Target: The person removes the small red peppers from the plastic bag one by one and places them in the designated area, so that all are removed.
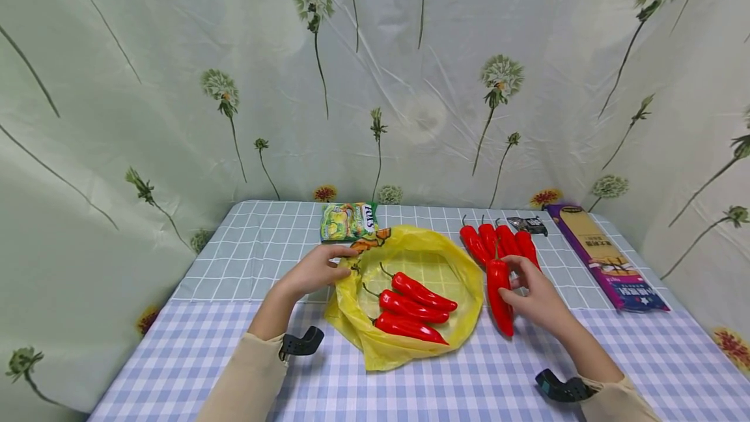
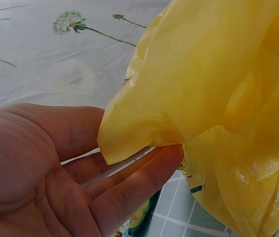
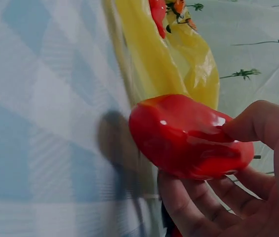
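Note:
A yellow plastic bag (image 1: pixel 469 259) lies spread with its mouth wide, and three red peppers (image 1: pixel 413 308) rest inside. My left hand (image 1: pixel 316 270) pinches the left part of the bag's rim; in the left wrist view the thin plastic (image 2: pixel 144 123) passes between thumb and fingers. To the right of the bag, my right hand (image 1: pixel 530 295) grips a red pepper (image 1: pixel 498 292) from its right side, stem pointing away. The right wrist view shows this glossy pepper (image 3: pixel 183 138) between thumb and fingers, off the cloth. Behind it lie several more red peppers (image 1: pixel 473 244).
A green snack packet (image 1: pixel 342 222) lies behind the bag. At the far right are a small black packet (image 1: pixel 529 225) and a long purple-and-tan package (image 1: pixel 603 259). A checked cloth (image 1: pixel 193 357) covers the table, with a dandelion-print curtain (image 1: pixel 410 83) at the back.

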Tool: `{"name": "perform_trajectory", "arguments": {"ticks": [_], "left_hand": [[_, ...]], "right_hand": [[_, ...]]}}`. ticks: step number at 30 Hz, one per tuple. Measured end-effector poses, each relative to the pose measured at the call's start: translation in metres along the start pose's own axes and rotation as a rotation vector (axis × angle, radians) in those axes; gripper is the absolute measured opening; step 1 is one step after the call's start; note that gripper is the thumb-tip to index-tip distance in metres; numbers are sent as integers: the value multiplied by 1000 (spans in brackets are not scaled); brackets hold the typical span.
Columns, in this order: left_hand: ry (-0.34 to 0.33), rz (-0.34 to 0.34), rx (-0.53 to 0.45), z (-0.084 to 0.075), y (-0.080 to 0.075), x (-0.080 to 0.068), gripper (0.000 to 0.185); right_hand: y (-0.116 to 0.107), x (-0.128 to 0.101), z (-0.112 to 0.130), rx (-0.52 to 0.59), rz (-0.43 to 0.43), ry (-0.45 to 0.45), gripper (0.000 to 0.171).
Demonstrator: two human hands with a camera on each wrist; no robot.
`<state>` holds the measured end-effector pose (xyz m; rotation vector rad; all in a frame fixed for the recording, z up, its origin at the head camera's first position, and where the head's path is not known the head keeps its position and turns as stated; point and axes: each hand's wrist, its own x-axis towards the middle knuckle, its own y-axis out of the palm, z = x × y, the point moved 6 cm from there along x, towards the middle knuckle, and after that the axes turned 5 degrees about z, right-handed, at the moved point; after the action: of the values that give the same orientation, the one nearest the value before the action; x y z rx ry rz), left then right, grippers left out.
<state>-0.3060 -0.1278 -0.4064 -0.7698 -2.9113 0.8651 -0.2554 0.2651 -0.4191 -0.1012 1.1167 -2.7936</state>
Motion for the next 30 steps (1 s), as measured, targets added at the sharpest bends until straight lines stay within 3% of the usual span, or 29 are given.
{"name": "perform_trajectory", "arguments": {"ticks": [13, 30], "left_hand": [[5, 2, 9, 0, 0, 1, 39], [-1, 1, -8, 1, 0, 0, 40]], "right_hand": [[9, -4, -9, -44, 31, -36, 62], [10, -3, -14, -80, 51, 38, 59]]}}
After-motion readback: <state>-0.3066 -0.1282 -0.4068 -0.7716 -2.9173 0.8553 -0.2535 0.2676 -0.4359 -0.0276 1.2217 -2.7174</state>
